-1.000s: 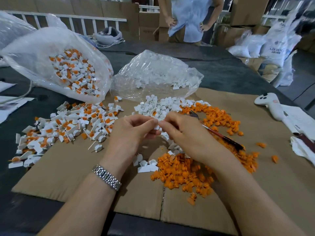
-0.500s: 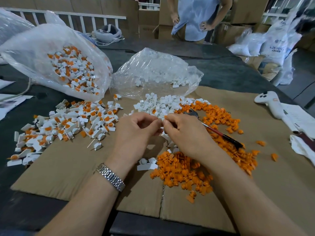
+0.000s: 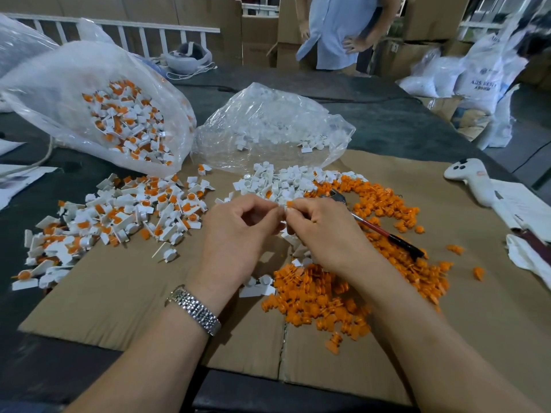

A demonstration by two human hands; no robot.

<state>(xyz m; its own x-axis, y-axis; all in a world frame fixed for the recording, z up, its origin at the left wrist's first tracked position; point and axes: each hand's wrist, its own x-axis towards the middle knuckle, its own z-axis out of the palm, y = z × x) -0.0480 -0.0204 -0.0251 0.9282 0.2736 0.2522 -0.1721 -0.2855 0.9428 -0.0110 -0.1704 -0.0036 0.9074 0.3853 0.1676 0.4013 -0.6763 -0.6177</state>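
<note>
My left hand [image 3: 238, 234] and my right hand [image 3: 325, 234] meet fingertip to fingertip over a cardboard sheet [image 3: 119, 293]. Between the fingertips they pinch a small white plastic part with an orange piece [image 3: 286, 205], mostly hidden by the fingers. A heap of loose white parts [image 3: 283, 183] lies just beyond the hands. Loose orange pieces [image 3: 322, 296] spread below and right of my right hand. Joined white-and-orange parts [image 3: 119, 216] are piled at the left.
A clear bag of joined parts [image 3: 98, 108] and a clear bag of white parts [image 3: 268, 123] lie at the back. A red-and-black tool [image 3: 384, 234] rests on the orange pieces. A white controller [image 3: 471, 180] and papers sit right. A person [image 3: 343, 31] stands beyond the table.
Both hands have stayed together over the same spot, the fingertips working the small part. The camera has shifted slightly.
</note>
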